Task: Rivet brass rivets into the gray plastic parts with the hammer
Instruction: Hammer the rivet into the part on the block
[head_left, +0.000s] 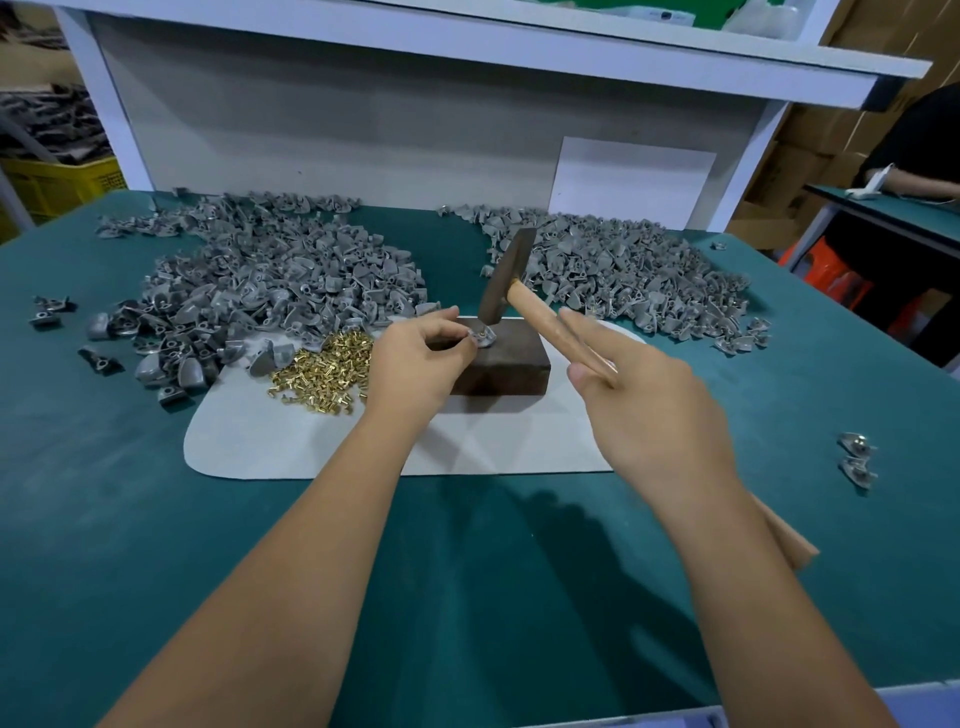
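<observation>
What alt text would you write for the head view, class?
A person's right hand holds a wooden-handled hammer over a gray plastic part that the left hand steadies on a dark block, beside loose brass rivets.

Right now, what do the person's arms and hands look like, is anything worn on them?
Both forearms are bare up to the frame edge: no sleeves show. The left hand and right hand wear no gloves, and no rings, watch, bracelet or markings are visible. The right hand is slightly motion-blurred, so fine detail there is hard to tell.
</observation>
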